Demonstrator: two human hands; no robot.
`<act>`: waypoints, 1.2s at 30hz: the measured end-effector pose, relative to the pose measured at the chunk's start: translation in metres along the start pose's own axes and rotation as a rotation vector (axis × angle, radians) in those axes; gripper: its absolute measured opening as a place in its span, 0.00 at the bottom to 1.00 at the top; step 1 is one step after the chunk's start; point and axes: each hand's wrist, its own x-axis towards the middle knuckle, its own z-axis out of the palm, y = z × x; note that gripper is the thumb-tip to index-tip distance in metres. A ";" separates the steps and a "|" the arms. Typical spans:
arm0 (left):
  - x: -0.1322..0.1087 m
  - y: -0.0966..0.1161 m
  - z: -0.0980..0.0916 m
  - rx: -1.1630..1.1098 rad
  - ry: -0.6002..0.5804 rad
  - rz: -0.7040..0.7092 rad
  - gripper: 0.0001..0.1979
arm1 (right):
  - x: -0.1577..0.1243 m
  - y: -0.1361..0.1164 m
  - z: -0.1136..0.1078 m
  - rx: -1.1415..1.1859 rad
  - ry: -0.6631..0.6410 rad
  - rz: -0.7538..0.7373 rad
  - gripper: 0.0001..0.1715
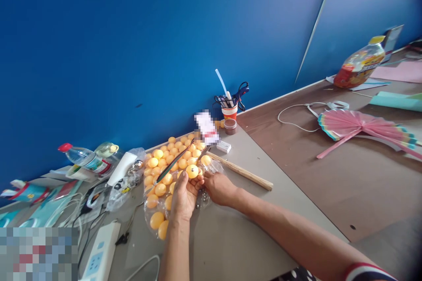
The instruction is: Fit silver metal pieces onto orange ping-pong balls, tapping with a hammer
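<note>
While the left hand (184, 195) held an orange ball (192, 171) in partly curled fingers, the right hand (219, 188) was just beside it, fingers bent well inward; whether they gripped anything I could not tell. The ball was above the desk (231, 241), by a clear bag (148, 215) of orange balls (160, 190) stretching toward the desk's back edge, near a wooden stick (245, 173).

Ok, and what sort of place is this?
Likely a craft workspace, perhaps in an office: many orange balls, a pleated pink fan and a power strip lie on the work surface.
</note>
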 end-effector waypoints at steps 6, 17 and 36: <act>0.001 -0.001 0.000 0.005 0.008 -0.009 0.16 | 0.000 0.000 0.001 -0.032 0.007 0.028 0.12; 0.002 -0.003 -0.002 -0.002 0.019 -0.004 0.14 | 0.001 -0.003 -0.001 -0.019 -0.017 0.050 0.12; -0.001 0.006 0.002 -0.089 -0.025 0.044 0.19 | 0.011 0.008 -0.006 1.172 0.383 0.329 0.01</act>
